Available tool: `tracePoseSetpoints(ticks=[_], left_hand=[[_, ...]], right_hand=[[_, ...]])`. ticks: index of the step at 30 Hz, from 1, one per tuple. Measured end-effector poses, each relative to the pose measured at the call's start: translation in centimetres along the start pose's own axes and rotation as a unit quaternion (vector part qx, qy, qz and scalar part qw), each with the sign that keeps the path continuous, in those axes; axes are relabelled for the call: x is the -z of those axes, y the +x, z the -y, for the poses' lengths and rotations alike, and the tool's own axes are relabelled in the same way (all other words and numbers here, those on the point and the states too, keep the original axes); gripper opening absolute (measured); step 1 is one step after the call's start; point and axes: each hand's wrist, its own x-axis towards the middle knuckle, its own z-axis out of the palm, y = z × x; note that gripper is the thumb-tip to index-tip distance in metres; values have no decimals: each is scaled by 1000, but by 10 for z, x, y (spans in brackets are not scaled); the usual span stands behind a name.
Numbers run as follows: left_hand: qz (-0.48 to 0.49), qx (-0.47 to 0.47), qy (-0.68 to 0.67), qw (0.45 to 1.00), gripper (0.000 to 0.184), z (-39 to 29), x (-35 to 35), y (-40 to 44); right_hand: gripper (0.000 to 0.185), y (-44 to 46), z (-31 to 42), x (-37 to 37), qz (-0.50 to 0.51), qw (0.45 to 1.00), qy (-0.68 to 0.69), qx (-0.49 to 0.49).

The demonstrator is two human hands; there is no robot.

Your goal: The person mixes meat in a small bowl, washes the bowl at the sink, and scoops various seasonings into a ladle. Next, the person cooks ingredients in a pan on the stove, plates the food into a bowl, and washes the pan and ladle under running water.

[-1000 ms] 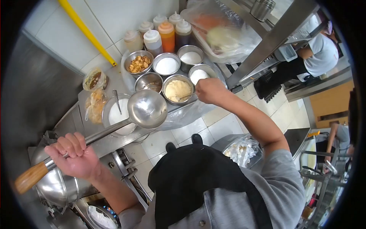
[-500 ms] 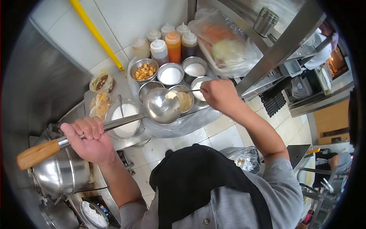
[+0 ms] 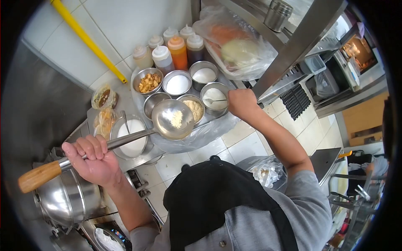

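Observation:
My left hand [image 3: 93,161] is closed round the metal shaft of a large ladle [image 3: 165,130], just above its wooden handle. A small heap of pale yellow powder [image 3: 176,119] lies in the ladle's bowl, which hangs over the near edge of the tub of yellow powder [image 3: 194,109]. My right hand [image 3: 244,103] pinches a small spoon [image 3: 212,101], whose tip is at the white contents of a metal tub [image 3: 214,93]. Beside the ladle is a metal tub [image 3: 153,101], partly covered by it.
Squeeze bottles [image 3: 176,51] stand behind tubs of brown chunks [image 3: 149,83] and white powder [image 3: 176,85]. A large bowl of white powder [image 3: 136,144] holds another spoon. Bagged food [image 3: 238,52] is at the back, a steel post [image 3: 299,50] at right, and a wok [image 3: 69,194] at lower left.
The spoon in my right hand went from the yellow powder to over the ladle, then to the white tub at right. Yellow powder now lies in the ladle's bowl.

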Motion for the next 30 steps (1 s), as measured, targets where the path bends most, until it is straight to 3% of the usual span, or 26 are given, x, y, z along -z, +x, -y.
tracePoseSetpoints(ticks=[4,13,19,21,23,24,25,26,27,29,30], left_hand=[[15,-7,7,1000,40,8,-3,2],[-41,15,18,999,48,31,-31,6],[-45,13,-4,999,41,23,-21,7],[-82,0,11,997,41,8,-19,10],[-121,-17,23,992,41,0,-18,12],[-130,-17,19,991,41,-4,-17,13],[-136,-17,15,990,40,-7,-16,13],[-134,-23,14,991,40,-9,-17,12],[-131,-6,-9,991,41,-10,-19,9],[-92,33,-73,993,41,-11,-19,1],[-86,32,-76,993,41,-9,-16,-6]], right_hand=[[16,0,-12,2,21,999,29,-41],[16,-36,-1,63,-80,993,92,-12],[13,-22,-12,17,-140,990,-8,12],[15,-20,-5,4,-311,948,-34,61],[19,-36,27,23,-218,967,126,43],[31,-44,48,25,-108,956,272,25],[38,-47,74,32,65,921,384,8],[36,-54,101,36,152,825,544,30],[34,-62,127,40,233,693,681,50],[30,-68,181,51,246,396,884,-40],[30,-67,190,55,239,397,885,-36]])
